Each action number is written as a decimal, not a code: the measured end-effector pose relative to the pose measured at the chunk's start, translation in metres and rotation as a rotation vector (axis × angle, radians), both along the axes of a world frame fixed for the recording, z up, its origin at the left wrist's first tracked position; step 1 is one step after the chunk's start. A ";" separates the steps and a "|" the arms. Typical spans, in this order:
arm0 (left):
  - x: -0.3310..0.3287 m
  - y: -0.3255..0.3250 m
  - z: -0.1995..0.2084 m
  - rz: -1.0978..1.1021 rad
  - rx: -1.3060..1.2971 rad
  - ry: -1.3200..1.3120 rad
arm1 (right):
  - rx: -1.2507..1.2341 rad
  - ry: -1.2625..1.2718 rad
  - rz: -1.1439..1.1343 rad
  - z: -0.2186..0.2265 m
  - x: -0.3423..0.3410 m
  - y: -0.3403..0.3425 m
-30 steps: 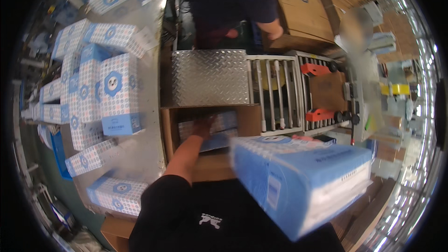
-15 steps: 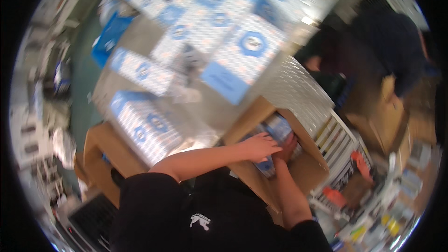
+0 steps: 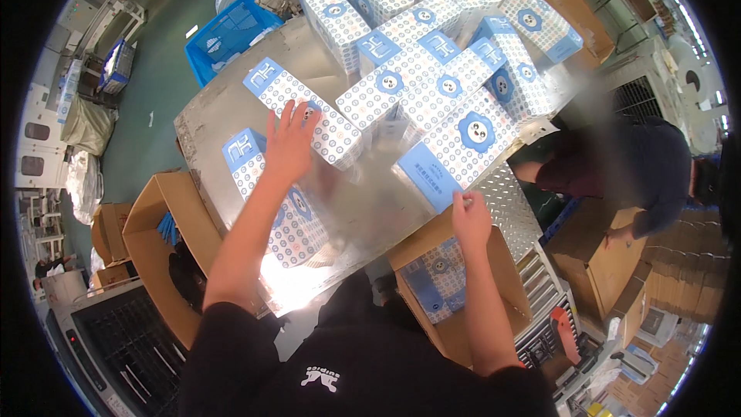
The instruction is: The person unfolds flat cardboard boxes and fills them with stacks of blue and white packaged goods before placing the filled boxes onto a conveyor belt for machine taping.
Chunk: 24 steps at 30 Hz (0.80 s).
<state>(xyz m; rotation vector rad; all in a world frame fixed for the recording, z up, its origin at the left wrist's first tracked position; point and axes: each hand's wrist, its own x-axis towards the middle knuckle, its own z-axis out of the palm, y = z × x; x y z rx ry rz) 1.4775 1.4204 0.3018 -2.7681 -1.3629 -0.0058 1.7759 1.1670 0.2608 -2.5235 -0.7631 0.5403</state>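
Observation:
My left hand (image 3: pixel 290 147) lies with spread fingers on a long white packet (image 3: pixel 340 135) with a blue end and small round prints. My right hand (image 3: pixel 471 220) is at the near corner of a larger white packet (image 3: pixel 467 130) with a blue band and a round blue emblem. Its fingers are curled together; whether they grip the packet's edge I cannot tell. Below my right forearm stands an open cardboard carton (image 3: pixel 512 293) with patterned packets (image 3: pixel 440 270) inside. Another such packet (image 3: pixel 297 224) lies on the metal table (image 3: pixel 347 201), right of my left forearm.
Several more packets (image 3: pixel 424 62) cover the far part of the table. A blue crate (image 3: pixel 220 42) stands beyond its left edge. An open carton (image 3: pixel 166 201) is at near left. To the right are a roller conveyor (image 3: pixel 540 289) and a person (image 3: pixel 656 170) bending over cardboard boxes.
Both hands have left the carton. My left hand has moved left and away onto the long packet; my right hand has risen to the larger packet's corner. The view has shifted.

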 end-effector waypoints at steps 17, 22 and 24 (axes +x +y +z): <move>-0.027 0.000 0.061 -0.032 -0.828 -1.023 | 0.151 -0.073 -0.181 0.035 0.010 0.006; -0.022 -0.031 0.062 0.492 -1.230 -1.796 | 0.765 0.557 -0.177 0.074 0.037 -0.085; -0.004 -0.043 0.084 0.711 -1.215 -1.850 | 0.809 0.493 -0.104 0.073 0.023 -0.156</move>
